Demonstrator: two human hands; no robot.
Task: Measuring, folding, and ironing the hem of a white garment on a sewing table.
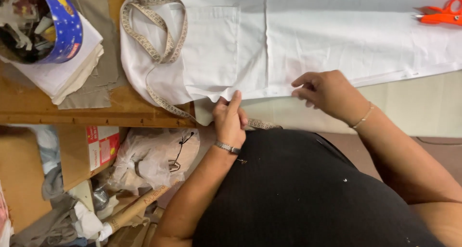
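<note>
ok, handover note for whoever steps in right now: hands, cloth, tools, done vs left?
Left hand: pressing the near edge of the white fabric at the table edge, fingers flat, holding nothing.
Right hand: fingertips pinching the same edge further along.
Measuring tape: looped on the fabric's pocket end, its tail hanging off the table.
Orange scissors: far right on the fabric, untouched.
Done: fabric spread flat. Left: no cut visible.

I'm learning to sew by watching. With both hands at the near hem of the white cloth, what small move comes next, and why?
Probably smooth the white cloth flat between the left hand and right hand: its hem bunches at the left fingertips.
</note>
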